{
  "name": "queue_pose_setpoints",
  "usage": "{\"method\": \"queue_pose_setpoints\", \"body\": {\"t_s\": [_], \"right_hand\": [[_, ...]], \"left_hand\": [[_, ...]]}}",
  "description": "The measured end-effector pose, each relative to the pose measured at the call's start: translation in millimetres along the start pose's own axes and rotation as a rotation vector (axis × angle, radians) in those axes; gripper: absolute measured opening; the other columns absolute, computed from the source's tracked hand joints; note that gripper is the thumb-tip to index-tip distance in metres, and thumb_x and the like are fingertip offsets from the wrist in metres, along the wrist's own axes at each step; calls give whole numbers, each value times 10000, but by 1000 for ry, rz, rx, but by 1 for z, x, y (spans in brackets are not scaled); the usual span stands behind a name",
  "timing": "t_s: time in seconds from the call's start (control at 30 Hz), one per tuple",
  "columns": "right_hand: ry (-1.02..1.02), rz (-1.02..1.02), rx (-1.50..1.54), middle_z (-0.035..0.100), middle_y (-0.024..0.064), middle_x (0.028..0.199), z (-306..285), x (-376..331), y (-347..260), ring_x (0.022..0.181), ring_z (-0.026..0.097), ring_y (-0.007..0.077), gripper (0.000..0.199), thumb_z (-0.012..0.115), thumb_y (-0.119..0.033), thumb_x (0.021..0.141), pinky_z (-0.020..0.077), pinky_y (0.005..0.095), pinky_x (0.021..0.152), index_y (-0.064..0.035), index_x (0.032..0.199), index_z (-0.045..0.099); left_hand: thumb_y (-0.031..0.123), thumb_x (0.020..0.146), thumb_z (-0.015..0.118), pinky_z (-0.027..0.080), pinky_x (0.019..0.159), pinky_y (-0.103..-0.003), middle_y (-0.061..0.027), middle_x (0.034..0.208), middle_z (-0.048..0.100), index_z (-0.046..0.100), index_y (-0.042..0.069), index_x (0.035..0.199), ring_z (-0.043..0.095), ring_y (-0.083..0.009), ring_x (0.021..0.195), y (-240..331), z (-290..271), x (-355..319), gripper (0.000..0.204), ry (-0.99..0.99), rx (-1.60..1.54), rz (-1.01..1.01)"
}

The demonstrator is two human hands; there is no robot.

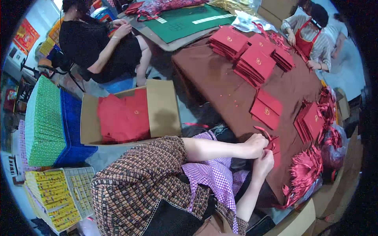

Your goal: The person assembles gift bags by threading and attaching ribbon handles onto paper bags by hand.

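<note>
At the table's near edge my two hands meet over a red paper pouch (277,154). My left hand (255,145) is closed, with a red ribbon (264,132) sticking out past its fingers. Just below it, my right hand (264,162) is pinched closed at the same ribbon. The fingertips partly hide the ribbon and the pouch. Beyond my hands lies a small pile of red pouches (266,110) with a gold emblem. Another fanned stack of red pouches (310,122) is to the right.
Several stacks of red pouches (256,63) stand farther back on the brown tablecloth (208,88). Ribbon bundles (306,169) lie at the right edge. An open carton (163,114) holding red pouches stands at left. One person (104,47) sits at far left, another (309,39) at far right.
</note>
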State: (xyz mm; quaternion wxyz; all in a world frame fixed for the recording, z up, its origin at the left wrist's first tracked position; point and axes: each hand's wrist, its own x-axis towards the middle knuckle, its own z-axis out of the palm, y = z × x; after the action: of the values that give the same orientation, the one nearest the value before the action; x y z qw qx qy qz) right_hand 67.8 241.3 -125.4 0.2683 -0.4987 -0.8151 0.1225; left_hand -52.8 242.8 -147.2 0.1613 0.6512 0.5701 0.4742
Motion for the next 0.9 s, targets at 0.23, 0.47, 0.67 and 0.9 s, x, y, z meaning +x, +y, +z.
{"method": "queue_pose_setpoints", "body": {"t_s": [0.23,0.47,0.67,0.9], "right_hand": [[45,-138,-140,628,149,815,3,2,14,762,579,342,117,577,-128,850,395,417,708,-13,848,594],[-16,-256,-142,607,121,895,-5,-9,28,864,564,313,131,572,-108,841,383,419,773,-37,951,571],[140,-229,100,649,141,809,-13,4,14,761,631,298,50,645,-37,776,487,380,686,-2,810,631],[165,-189,-114,602,40,835,-7,-6,20,864,562,226,98,660,-115,770,351,367,806,-86,857,626]], "left_hand": [[48,669,602,482,755,-487,-280,900,624,630,-55,825,603,-413,933,-8,-3,0,189,-187,-139,-287],[73,687,586,489,759,-453,-249,872,633,644,-15,828,615,-395,896,-12,5,-2,176,-344,-96,-313],[69,758,596,510,813,-337,-168,991,669,647,-20,1024,641,-241,939,-26,-18,-3,284,-352,-231,-378],[19,832,556,464,880,-279,-105,1070,628,545,-55,1196,590,-162,978,-27,-42,1,371,-473,-659,-536]]}}
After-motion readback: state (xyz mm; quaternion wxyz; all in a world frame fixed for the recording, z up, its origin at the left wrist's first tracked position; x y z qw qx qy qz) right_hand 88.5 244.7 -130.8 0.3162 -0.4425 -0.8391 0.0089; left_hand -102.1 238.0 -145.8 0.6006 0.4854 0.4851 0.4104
